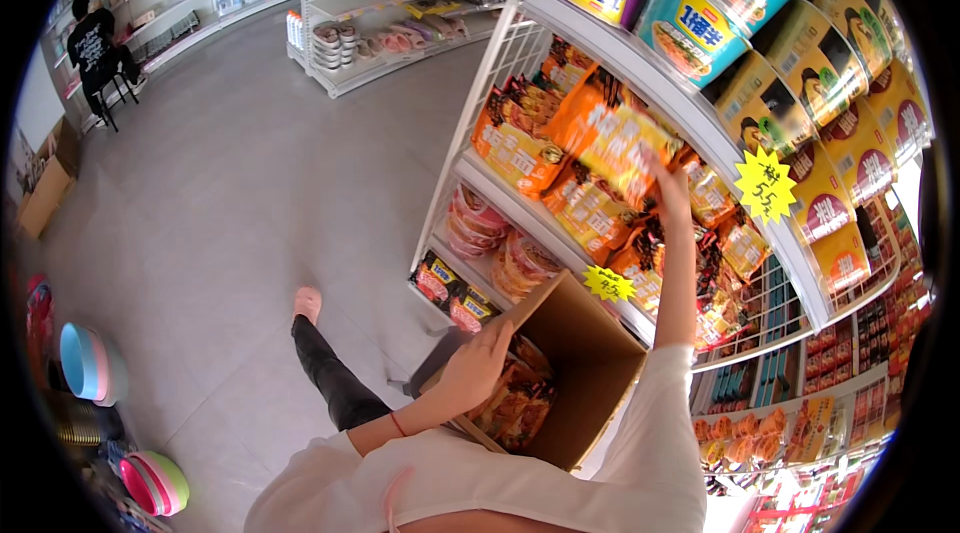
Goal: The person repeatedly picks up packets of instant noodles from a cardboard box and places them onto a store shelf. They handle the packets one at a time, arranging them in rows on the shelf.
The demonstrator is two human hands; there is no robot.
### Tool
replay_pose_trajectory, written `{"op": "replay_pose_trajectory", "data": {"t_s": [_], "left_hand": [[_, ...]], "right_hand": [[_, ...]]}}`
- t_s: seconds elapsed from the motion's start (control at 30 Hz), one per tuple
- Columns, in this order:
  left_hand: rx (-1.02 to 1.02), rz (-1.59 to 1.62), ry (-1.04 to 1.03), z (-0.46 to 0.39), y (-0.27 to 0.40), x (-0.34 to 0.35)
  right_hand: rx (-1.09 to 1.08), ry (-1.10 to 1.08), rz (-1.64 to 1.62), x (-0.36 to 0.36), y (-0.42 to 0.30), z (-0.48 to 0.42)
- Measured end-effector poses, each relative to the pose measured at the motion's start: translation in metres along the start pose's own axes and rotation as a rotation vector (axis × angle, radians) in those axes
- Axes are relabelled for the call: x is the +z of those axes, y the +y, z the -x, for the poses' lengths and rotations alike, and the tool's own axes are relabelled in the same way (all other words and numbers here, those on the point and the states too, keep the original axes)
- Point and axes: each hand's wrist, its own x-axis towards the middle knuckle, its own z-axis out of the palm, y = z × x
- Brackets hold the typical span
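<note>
My right hand (pixel 670 188) is at the middle shelf of a wire-sided rack, its fingers on the right edge of an orange and yellow noodle packet (pixel 619 147). Motion blurs that packet, and it lies over other orange packets (pixel 589 207) of the same kind. Before my body stands an open cardboard box (pixel 592 338) with several orange food packets (pixel 517 409) at its bottom. My left hand (pixel 476 364) holds the near left side of this box, fingers laid along a flap. The thumb is hidden from me.
Instant noodle tubs (pixel 690 30) are stacked on the shelf above. Round pink-lidded packs (pixel 476 222) fill the shelf below. A person (pixel 94 45) sits on a stool at the far left. Plastic basins (pixel 154 484) stand on the floor at lower left, and a white shelving unit (pixel 337 87) behind.
</note>
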Motion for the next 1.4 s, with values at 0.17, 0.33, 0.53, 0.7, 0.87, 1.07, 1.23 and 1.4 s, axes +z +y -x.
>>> {"op": "replay_pose_trajectory", "data": {"t_s": [0.17,0.33,0.53,0.7,0.87,1.07,1.23,1.4], "left_hand": [[-0.043,0.092,-0.071,-0.001,-0.006,-0.004],[-0.084,0.127,-0.064,0.002,-0.01,-0.002],[-0.077,0.122,-0.039,0.002,-0.012,0.0],[-0.031,0.123,-0.069,-0.004,-0.006,0.004],[-0.124,0.128,-0.154,-0.006,-0.007,0.0],[-0.156,0.137,-0.174,-0.004,-0.005,-0.001],[-0.043,0.131,-0.156,-0.009,-0.004,0.004],[-0.041,0.089,-0.153,-0.009,-0.001,0.003]], "right_hand": [[-0.4,0.075,-0.009,0.032,0.019,-0.13],[-0.187,-0.005,-0.056,0.078,0.026,-0.184],[-0.235,0.18,0.45,0.092,0.048,-0.186],[-0.548,0.223,1.029,0.038,0.061,-0.18],[-0.652,-0.121,0.364,0.038,0.0,0.004],[0.104,-1.335,0.342,0.009,0.027,0.149],[0.408,-1.42,1.063,0.049,0.18,0.168],[0.283,-1.155,1.477,0.098,0.225,0.21]]}}
